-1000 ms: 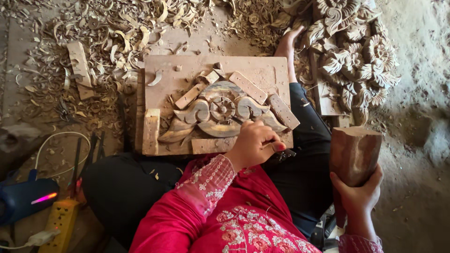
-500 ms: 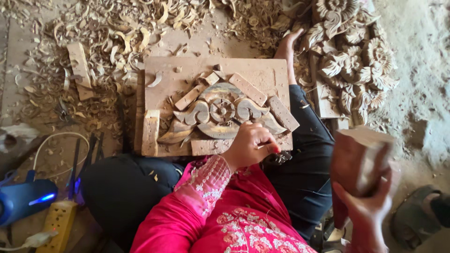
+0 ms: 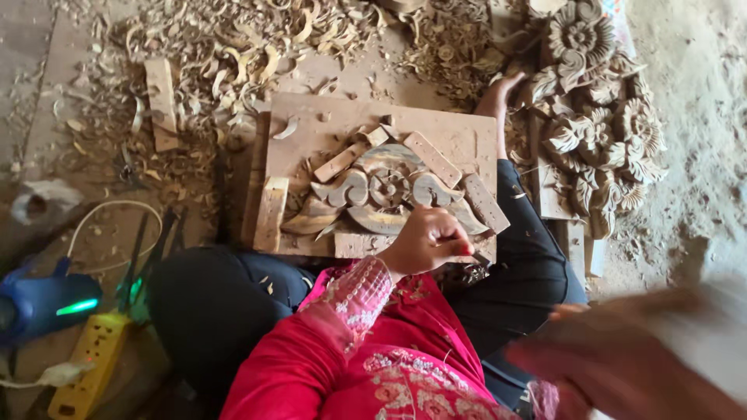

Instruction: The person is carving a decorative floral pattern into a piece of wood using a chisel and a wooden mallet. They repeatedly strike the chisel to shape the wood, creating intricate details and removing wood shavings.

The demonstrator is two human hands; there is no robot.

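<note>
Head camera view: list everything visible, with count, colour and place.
Carved panel: one, tan wood, on board at centre.
Board: one, tan, on lap.
Finished floral carvings: a stack, pale wood, upper right.
Wood shavings: many, tan, top of floor.
Power strip: one, yellow, lower left.
Blue device: one, green light, left edge.
Left hand: closed on a thin tool, on carving's lower edge.
Right hand: blurred, lower right, grip unclear.

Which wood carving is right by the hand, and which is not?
The scroll carving on the board lies under the left hand. The flower carvings lie off to the side.
</note>
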